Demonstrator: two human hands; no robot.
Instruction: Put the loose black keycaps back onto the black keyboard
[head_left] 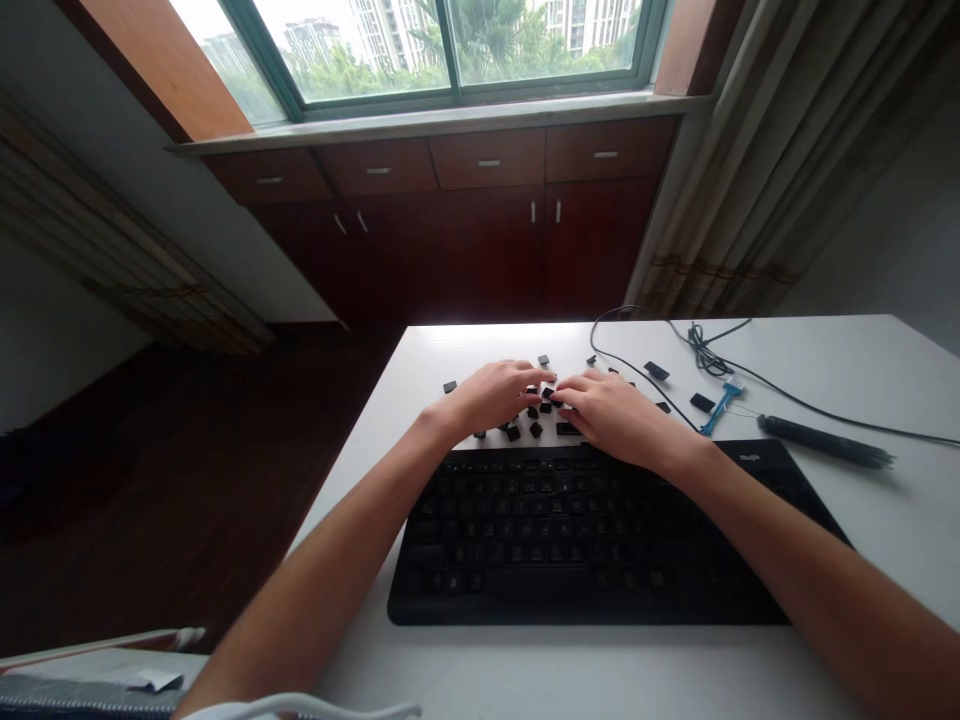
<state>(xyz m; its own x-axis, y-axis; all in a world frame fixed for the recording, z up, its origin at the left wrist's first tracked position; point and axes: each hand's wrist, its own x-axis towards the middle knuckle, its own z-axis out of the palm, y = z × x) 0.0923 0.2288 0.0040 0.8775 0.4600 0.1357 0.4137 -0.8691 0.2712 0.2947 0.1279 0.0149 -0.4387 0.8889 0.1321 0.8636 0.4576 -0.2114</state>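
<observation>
A black keyboard [517,525] lies on the white table, with some of its keys off. Loose black keycaps [513,433] are scattered beyond its far edge. My left hand [495,395] reaches over them from the left, thumb and fingers apart around a few keycaps. From the right, my right hand [615,410] rests low over the pile with its fingers spread. Its fingertips are at a small keycap [548,393] between the two hands; whether they press on it is hard to see. A longer black keycap [568,429] lies by the right hand's near side.
Right of my hands, a blue-handled brush [721,405], a dark slim brush [825,441] and a black cable [701,350] lie on the white table [840,360]. Beyond stand wooden cabinets [480,240] under a window. A pale curved object [300,705] is at the bottom edge.
</observation>
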